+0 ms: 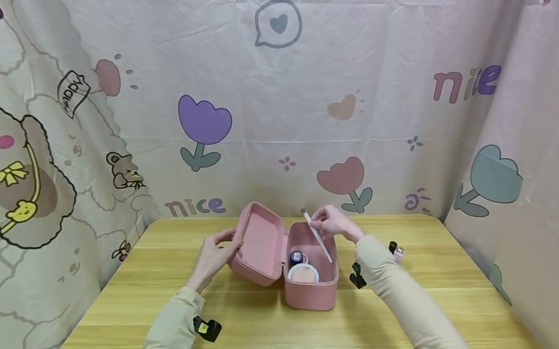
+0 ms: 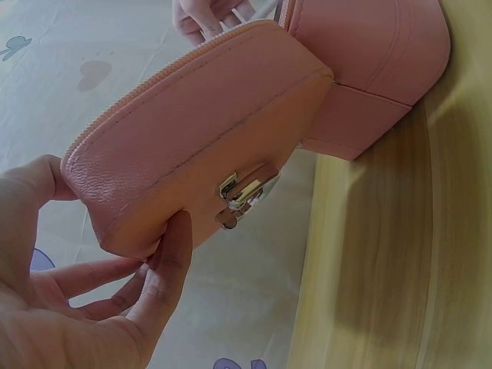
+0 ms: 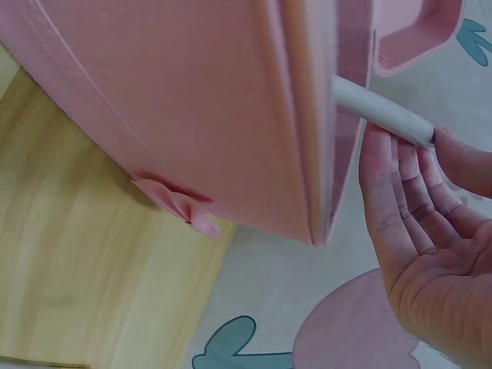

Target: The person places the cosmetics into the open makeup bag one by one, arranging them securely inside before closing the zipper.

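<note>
A pink cosmetic case stands on the table with its lid swung out to the left. My left hand grips the lid's outer corner; in the left wrist view its thumb and fingers pinch the lid near a metal handle fitting. With its fingertips my right hand pinches a slim white makeup brush, slanted with its lower end inside the case. The right wrist view shows the pale shaft; the rest is behind the case wall. Inside lie a round powder compact and a small dark jar.
Beside the right forearm lie a small black-capped item and a small pink bottle, partly hidden by the sleeve. Black wrist cameras hang at both cuffs. A printed curtain rises behind the wooden table.
</note>
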A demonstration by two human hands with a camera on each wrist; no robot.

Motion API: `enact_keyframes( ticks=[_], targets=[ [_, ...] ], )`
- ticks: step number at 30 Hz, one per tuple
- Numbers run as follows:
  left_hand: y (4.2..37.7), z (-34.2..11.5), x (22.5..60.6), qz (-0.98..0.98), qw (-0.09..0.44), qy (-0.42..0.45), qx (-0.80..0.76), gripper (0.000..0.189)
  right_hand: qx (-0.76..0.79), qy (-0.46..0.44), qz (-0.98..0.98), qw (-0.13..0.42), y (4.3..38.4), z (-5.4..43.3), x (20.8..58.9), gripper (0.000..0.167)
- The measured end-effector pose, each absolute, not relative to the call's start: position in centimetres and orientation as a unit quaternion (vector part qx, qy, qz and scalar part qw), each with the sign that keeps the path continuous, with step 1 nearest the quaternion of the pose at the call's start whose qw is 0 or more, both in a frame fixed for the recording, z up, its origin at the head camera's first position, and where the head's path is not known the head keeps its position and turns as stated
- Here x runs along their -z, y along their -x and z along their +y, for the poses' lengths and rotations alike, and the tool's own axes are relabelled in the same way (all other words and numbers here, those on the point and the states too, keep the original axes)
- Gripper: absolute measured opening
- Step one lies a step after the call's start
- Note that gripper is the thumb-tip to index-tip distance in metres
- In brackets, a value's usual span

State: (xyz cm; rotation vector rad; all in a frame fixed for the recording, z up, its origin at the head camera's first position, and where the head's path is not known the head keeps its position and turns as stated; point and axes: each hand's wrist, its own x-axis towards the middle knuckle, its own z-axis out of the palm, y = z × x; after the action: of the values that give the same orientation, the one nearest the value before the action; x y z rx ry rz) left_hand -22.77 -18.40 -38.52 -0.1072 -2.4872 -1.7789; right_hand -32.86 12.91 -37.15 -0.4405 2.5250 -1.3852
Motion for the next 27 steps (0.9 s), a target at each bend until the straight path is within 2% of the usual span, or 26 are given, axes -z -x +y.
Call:
enact_keyframes(
  ticks=[10, 18, 27],
  targets=[
    [22.8, -18.5, 38.6, -0.811, 0.040, 0.038, 0.583, 0.052, 0.398, 0.164, 0.899, 0.081, 32.4, 12.0, 38.1, 0.013],
    [22.6, -18.3, 38.6, -0.811, 0.037, 0.038, 0.582, 0.053, 0.389, 0.168, 0.902, 0.076, 32.2, 12.0, 38.7, 0.010],
    [22.6, -18.3, 38.4, -0.811, 0.037, 0.038, 0.582, 0.054, 0.371, 0.167, 0.914, -0.010, 32.1, 12.7, 38.8, 0.009]
  ],
)
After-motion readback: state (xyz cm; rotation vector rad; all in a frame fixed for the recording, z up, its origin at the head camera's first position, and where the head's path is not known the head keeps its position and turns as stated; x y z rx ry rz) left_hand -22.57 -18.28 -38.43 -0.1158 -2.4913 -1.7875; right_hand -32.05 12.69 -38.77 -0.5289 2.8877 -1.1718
